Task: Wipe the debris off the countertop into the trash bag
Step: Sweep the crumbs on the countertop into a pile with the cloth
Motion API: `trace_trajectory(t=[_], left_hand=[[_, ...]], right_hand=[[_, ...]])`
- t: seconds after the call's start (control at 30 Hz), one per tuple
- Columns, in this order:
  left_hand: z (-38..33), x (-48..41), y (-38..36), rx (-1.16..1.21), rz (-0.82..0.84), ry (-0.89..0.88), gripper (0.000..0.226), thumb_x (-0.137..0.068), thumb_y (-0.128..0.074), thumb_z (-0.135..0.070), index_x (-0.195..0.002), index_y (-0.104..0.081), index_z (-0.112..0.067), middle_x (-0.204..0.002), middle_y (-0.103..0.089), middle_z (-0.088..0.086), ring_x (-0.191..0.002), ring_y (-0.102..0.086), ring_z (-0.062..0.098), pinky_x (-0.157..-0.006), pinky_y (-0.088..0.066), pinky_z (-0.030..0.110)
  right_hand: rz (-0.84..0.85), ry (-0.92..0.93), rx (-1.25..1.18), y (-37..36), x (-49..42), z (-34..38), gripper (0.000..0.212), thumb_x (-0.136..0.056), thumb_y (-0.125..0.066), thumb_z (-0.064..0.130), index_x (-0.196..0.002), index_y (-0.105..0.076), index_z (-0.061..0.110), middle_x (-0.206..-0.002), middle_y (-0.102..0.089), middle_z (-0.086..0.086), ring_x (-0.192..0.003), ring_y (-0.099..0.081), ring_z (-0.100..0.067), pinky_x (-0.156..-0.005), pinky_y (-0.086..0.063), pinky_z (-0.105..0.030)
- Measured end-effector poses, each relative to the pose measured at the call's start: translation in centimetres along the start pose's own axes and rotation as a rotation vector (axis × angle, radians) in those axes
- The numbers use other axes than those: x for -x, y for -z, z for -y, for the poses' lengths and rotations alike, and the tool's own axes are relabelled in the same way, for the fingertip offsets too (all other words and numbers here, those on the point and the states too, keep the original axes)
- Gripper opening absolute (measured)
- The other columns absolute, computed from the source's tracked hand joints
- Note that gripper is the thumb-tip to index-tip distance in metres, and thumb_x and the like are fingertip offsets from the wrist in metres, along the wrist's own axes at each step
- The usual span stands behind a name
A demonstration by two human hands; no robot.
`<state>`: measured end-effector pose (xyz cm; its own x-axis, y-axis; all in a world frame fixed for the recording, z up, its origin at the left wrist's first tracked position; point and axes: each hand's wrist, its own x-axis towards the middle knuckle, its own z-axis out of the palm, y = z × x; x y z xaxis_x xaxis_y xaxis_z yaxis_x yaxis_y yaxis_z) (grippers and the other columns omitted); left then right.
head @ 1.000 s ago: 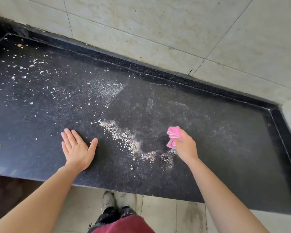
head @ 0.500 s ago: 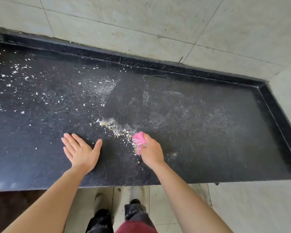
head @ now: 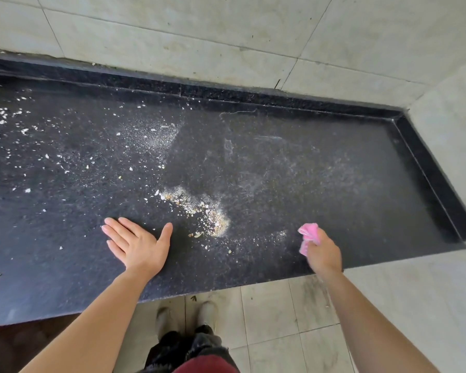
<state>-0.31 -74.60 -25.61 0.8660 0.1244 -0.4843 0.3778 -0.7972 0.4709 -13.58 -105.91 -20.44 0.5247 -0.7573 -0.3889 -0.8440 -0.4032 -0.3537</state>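
Note:
A black speckled countertop (head: pixel 320 162) fills the view. A swept-up pile of tan and white debris (head: pixel 199 208) lies near its front middle. Scattered white crumbs (head: pixel 16 130) cover the left part. My left hand (head: pixel 137 244) rests flat on the counter, fingers apart, just left of the pile. My right hand (head: pixel 323 251) is shut on a crumpled pink cloth (head: pixel 308 235), to the right of the pile, near the front edge. No trash bag is in view.
A raised black rim (head: pixel 436 168) borders the counter at the back and right, under a pale tiled wall (head: pixel 226 36). Below the front edge are floor tiles (head: pixel 275 319) and my shoes (head: pixel 186 316).
My right hand with the cloth swept left into the debris, pushing it into a tighter pile, then drew back to the right. My left hand stayed flat.

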Motion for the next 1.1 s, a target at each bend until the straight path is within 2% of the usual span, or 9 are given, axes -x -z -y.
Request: trace_trajectory(t=[0.1,0.2,0.37,0.5,0.63,0.83,0.9,1.0,1.1], left_hand=[[0.0,0.1,0.2,0.009,0.014,0.002,0.105,-0.087,-0.036,-0.066,-0.145,0.017,0.003,-0.153,0.029,0.018,-0.140,0.031,0.028,-0.115,0.015,0.043],[0.1,0.1,0.5,0.037,0.027,-0.012,0.102,-0.089,-0.037,-0.064,-0.146,0.016,0.002,-0.153,0.029,0.018,-0.140,0.031,0.027,-0.115,0.015,0.043],[1.2,0.2,1.2,0.087,0.064,-0.063,0.087,-0.095,-0.032,-0.056,-0.149,0.014,-0.005,-0.155,0.029,0.010,-0.141,0.031,0.020,-0.116,0.016,0.038],[2.5,0.0,1.8,0.085,0.104,-0.133,0.077,-0.098,-0.028,-0.050,-0.150,0.010,-0.009,-0.156,0.027,0.006,-0.142,0.028,0.016,-0.117,0.014,0.036],[2.7,0.2,2.1,0.083,0.133,-0.151,0.078,-0.098,-0.027,-0.052,-0.150,0.012,-0.010,-0.155,0.029,0.006,-0.141,0.030,0.016,-0.116,0.014,0.036],[2.7,0.3,2.3,0.080,0.145,-0.156,0.081,-0.096,-0.027,-0.055,-0.150,0.013,-0.009,-0.155,0.029,0.006,-0.141,0.030,0.017,-0.116,0.014,0.036],[2.7,0.4,2.3,0.088,0.145,-0.156,0.081,-0.096,-0.026,-0.055,-0.149,0.014,-0.009,-0.155,0.029,0.006,-0.141,0.030,0.017,-0.116,0.015,0.035],[2.8,0.2,2.3,0.096,0.141,-0.160,0.079,-0.097,-0.026,-0.053,-0.150,0.013,-0.009,-0.156,0.028,0.006,-0.141,0.030,0.016,-0.116,0.015,0.035],[3.0,0.1,2.3,0.107,0.134,-0.164,0.076,-0.098,-0.027,-0.050,-0.151,0.010,-0.010,-0.156,0.027,0.004,-0.142,0.028,0.016,-0.116,0.013,0.036]], right_hand=[[-0.016,0.089,0.032,-5.7,2.6,3.8,0.041,-0.085,-0.045,0.011,-0.116,-0.055,0.037,-0.092,-0.067,-0.008,-0.083,-0.062,-0.032,-0.073,-0.049,-0.035],[0.031,0.189,-0.040,-10.1,5.5,7.9,0.046,-0.082,-0.043,0.010,-0.118,-0.050,0.039,-0.090,-0.066,-0.001,-0.082,-0.064,-0.027,-0.071,-0.053,-0.034],[0.237,0.313,-0.180,-13.7,10.2,14.6,0.046,-0.092,-0.046,0.010,-0.134,-0.049,0.029,-0.109,-0.064,-0.004,-0.100,-0.062,-0.025,-0.084,-0.052,-0.035],[0.256,0.321,-0.266,-11.0,10.7,15.3,0.046,-0.090,-0.040,0.006,-0.124,-0.056,0.034,-0.096,-0.065,0.009,-0.092,-0.063,-0.017,-0.083,-0.051,-0.033],[0.162,0.245,-0.222,-6.3,8.8,10.6,0.052,-0.081,-0.042,0.001,-0.110,-0.058,0.042,-0.074,-0.063,0.026,-0.082,-0.061,-0.008,-0.073,-0.045,-0.025],[0.072,0.054,-0.037,-6.1,8.3,4.3,0.047,-0.093,-0.044,0.008,-0.134,-0.048,0.031,-0.113,-0.066,-0.002,-0.092,-0.064,-0.023,-0.079,-0.044,-0.032],[0.035,0.104,-0.010,-8.1,9.4,5.2,0.049,-0.093,-0.047,0.009,-0.140,-0.044,0.026,-0.111,-0.066,-0.010,-0.099,-0.062,-0.031,-0.075,-0.044,-0.034],[0.044,0.198,-0.070,-12.0,11.8,8.6,0.046,-0.089,-0.048,0.005,-0.124,-0.050,0.035,-0.096,-0.065,-0.003,-0.088,-0.063,-0.025,-0.066,-0.039,-0.028],[0.196,0.324,-0.147,-15.2,13.9,12.5,0.046,-0.087,-0.045,0.005,-0.121,-0.051,0.036,-0.097,-0.066,-0.001,-0.088,-0.064,-0.022,-0.076,-0.052,-0.034]])
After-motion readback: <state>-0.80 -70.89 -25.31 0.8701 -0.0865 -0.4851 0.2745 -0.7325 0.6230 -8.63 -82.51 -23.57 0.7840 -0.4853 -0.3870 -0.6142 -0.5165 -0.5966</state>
